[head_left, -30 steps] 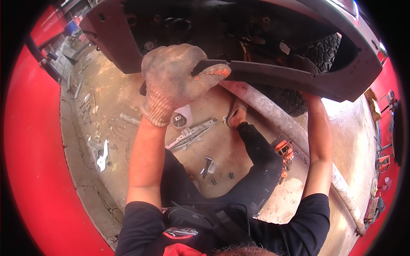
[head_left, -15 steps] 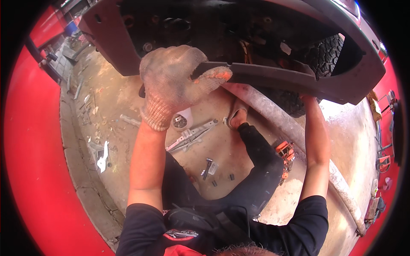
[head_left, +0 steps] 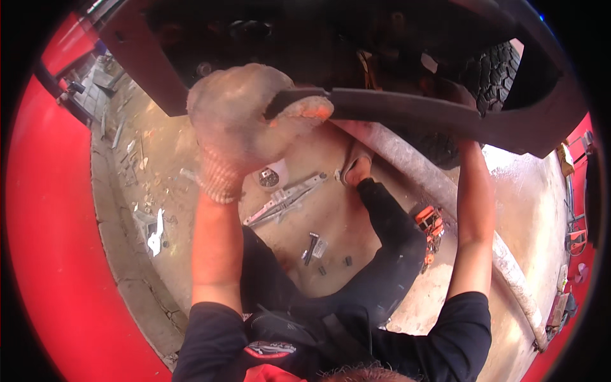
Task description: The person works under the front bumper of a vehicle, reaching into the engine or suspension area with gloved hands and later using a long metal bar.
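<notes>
A large dark metal vehicle bumper (head_left: pixel 407 109) spans the upper part of the head view, with openings in it. My left hand (head_left: pixel 238 105), in a worn whitish knit glove, is closed round the left part of its lower bar. The thumb lies along the near side, and the fingers' far side is hidden. My right hand (head_left: pixel 468 145) reaches up from below to the bar's right part. Only its wrist shows plainly; the bar and the shadow behind it hide the fingers.
A treaded tyre (head_left: pixel 490 79) stands behind the bumper. A long pale pole (head_left: pixel 407 156) slants across the floor. Between my legs lie a scissor jack (head_left: pixel 286 200), a ratchet-like tool (head_left: pixel 311 248) and small sockets. Orange straps (head_left: pixel 431 223) lie by my knee. Red bodywork (head_left: pixel 51 223) flanks the left.
The bumper looks slightly larger and nearer, its ends further out to both sides. My gloved left hand has shifted a little left and up with it, keeping its grip.
</notes>
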